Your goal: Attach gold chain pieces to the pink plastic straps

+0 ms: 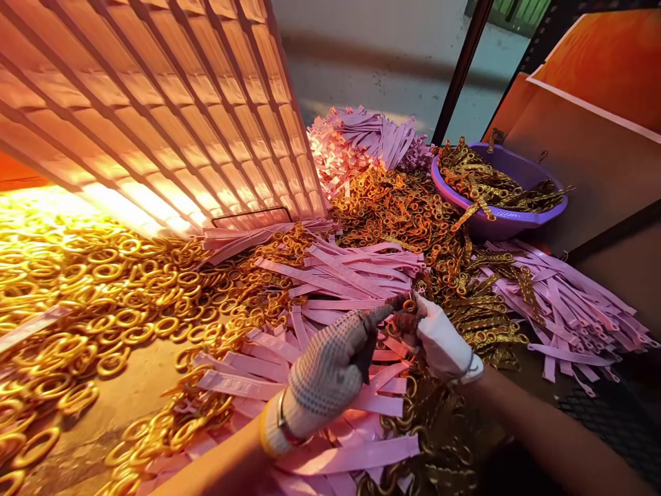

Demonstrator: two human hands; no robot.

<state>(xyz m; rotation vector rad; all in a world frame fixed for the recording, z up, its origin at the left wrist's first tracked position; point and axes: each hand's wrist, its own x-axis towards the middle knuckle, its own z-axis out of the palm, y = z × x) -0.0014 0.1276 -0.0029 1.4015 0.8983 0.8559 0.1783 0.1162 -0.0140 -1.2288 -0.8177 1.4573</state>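
Observation:
My left hand (328, 368), in a grey dotted knit glove with bare fingertips, reaches over a heap of pink straps (361, 272). Its fingers are bent, with the index finger stretched towards the right hand's fingertips. My right hand (447, 337) wears a white glove, and its fingers are closed around a small ring-ended piece (408, 304). The fingertips of both hands meet at this piece, and most of it is hidden by them. Below the hands, more pink straps lie with gold rings at their ends. A watch (286, 420) is on the left wrist.
Loose gold rings (113, 317) cover the left side. A pile of small gold links (395, 207) lies behind the hands. At right stand a purple basin (521, 217) of braided gold pieces and a fan of pink straps (573, 303). A ribbed pale panel (206, 117) leans at upper left.

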